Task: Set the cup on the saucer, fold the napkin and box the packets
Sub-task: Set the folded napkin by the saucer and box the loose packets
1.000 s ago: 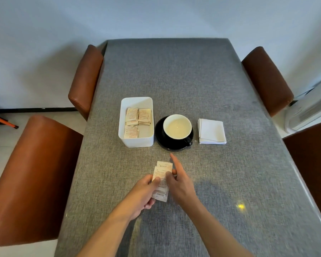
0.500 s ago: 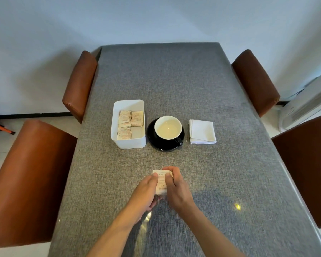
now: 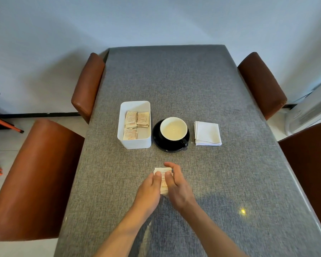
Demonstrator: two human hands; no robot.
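The left hand and right hand press in from either side on a small stack of packets, fingers curled against its edges, squaring it on the counter in front of the person. The risk, as a judgement: the thin packets look slippery, so a loose pinch could let the stack fan out or shed some on the way to the white box, which already holds several. The cup sits on its black saucer just beside the box, where a careless sweep might clip it. The folded napkin lies to the right. Grey woven cloth covers the counter; brown chairs flank it, with a pale wall behind.
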